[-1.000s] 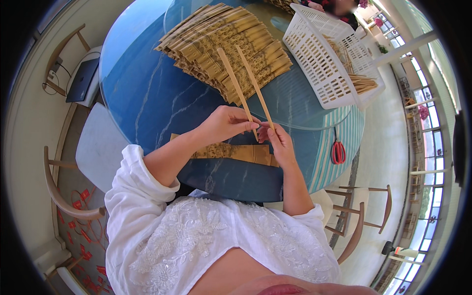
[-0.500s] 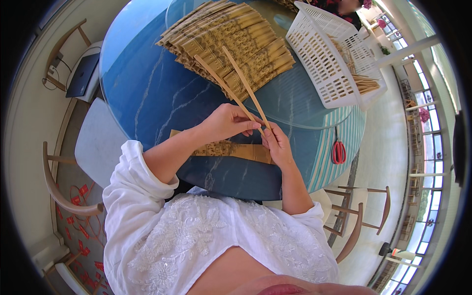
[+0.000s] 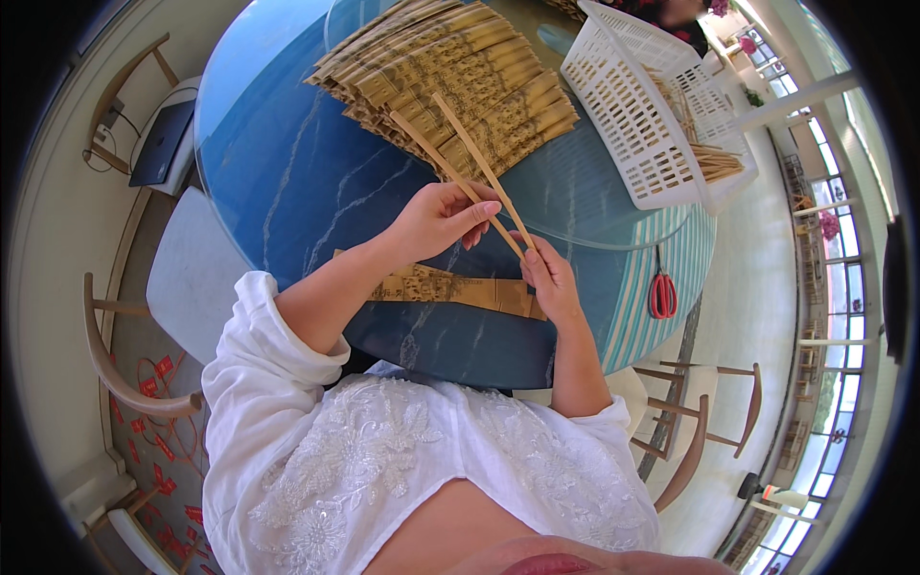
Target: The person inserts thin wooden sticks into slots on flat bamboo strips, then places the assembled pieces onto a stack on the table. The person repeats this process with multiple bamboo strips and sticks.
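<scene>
Two pale wooden chopsticks [image 3: 474, 151] point up and away from me over the table, their near ends close together and their far ends apart. The fingers of my right hand [image 3: 548, 273] pinch them at the near ends. My left hand [image 3: 446, 218] is closed around the left stick partway up, its thumb toward the right one. Beneath my hands lie brown printed paper sleeves [image 3: 484, 289], partly covered by my left forearm. Beyond the stick tips is a large fanned pile of similar brown printed sleeves [image 3: 460, 72].
A white plastic basket [image 3: 628, 125] holding many thin sticks stands at the far right. Red-handled scissors [image 3: 662, 296] rest on a striped cloth [image 3: 637, 321] at the right. The blue marbled round table [image 3: 254, 192] has a raised glass disc. Another person is partly visible behind the basket.
My left hand has slid up the sticks, away from my right hand. The left stick's far end has shifted slightly right, closer to the other. My right hand has moved a little to the right.
</scene>
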{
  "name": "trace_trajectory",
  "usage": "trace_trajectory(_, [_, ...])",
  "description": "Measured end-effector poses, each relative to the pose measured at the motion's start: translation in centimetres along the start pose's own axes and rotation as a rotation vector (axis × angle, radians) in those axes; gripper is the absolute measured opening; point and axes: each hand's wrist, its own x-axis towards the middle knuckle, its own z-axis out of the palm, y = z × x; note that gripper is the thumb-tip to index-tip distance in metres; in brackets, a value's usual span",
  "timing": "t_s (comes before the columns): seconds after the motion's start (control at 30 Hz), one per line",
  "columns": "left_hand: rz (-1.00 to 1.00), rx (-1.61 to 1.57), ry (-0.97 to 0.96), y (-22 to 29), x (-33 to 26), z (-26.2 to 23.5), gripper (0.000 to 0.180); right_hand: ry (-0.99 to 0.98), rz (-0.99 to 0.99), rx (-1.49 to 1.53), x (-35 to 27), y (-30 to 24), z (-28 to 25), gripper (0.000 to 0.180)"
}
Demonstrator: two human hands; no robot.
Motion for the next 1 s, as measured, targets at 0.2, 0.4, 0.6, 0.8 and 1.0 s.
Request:
trace_trajectory(0.2, [0.03, 0.025, -0.013, 0.5, -0.2, 0.4, 0.028, 0.015, 0.014, -0.05, 0.0, 0.8, 0.1, 0.032])
trace_trajectory(0.4, [-0.014, 0.05, -0.007, 0.4, -0.1, 0.4, 0.025, 0.01, 0.027, -0.04, 0.0, 1.2, -0.1, 0.033])
trace_trajectory(0.6, [-0.019, 0.048, 0.007, 0.4, -0.2, 0.4, 0.024, -0.013, 0.027, -0.036, 0.1, 0.9, -0.1, 0.035])
trace_trajectory(0.8, [-0.028, 0.053, 0.0, 0.9, -0.3, 0.5, 0.027, -0.036, -0.001, -0.022, 0.1, 0.2, 0.0, 0.032])
trace_trajectory(1.0, [0.016, -0.015, 0.065, 0.9, -0.2, 0.5, 0.029, 0.016, -0.173, 0.125, 0.4, 1.5, 0.2, 0.024])
